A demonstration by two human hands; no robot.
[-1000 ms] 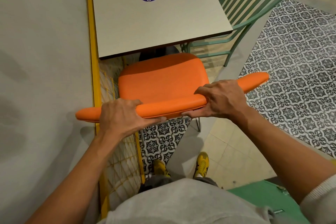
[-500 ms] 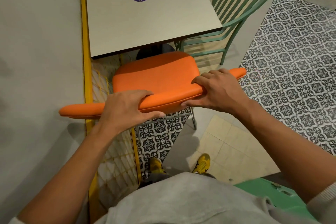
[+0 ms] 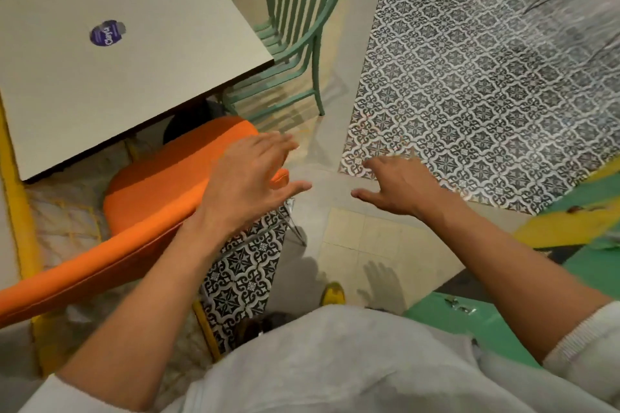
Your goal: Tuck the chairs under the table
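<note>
An orange padded chair point(image 3: 157, 184) stands at the near edge of the grey square table point(image 3: 110, 54), its seat partly under the tabletop and its backrest stretching toward the lower left. A green slatted metal chair point(image 3: 295, 20) sits at the table's right side, partly under it. My left hand point(image 3: 248, 184) hovers over the right end of the orange backrest, fingers spread, holding nothing. My right hand point(image 3: 399, 188) is out over the bare floor to the right of the orange chair, fingers apart and empty.
A yellow-edged wall point(image 3: 16, 211) runs along the left of the table. A black-and-white patterned floor patch point(image 3: 469, 94) covers the right. A green surface point(image 3: 476, 322) lies at the lower right. My yellow shoe point(image 3: 333, 292) shows below the hands.
Both hands have let go of the orange backrest and lifted away to the right. The view has swung right, so the table and chair now sit further left.
</note>
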